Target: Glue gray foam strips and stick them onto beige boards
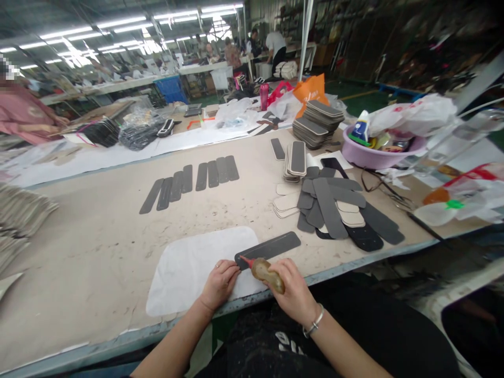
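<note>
Head view: a dark-grey, round-ended flat strip [271, 247] is laid partly across a white, round-cornered sheet [185, 268], perhaps so that the beige table covering [98, 241] is shielded.
Left hand [221, 283]: fingers bunched, nearly closed, and set against the strip's left end, apparently so that sliding is prevented.
Right hand [293, 290]: wrapped around a brownish, translucent squeeze bottle [265, 274], its red nozzle tilted onto the strip, seemingly for fine aim; whether the tip is touching can't quite be told.
Dark strips beyond [178, 185]: lined up side by side, likely so that stacking is avoided.
Grey-and-cream pile [328, 205]: heaped rightward, within easy reach.
</note>
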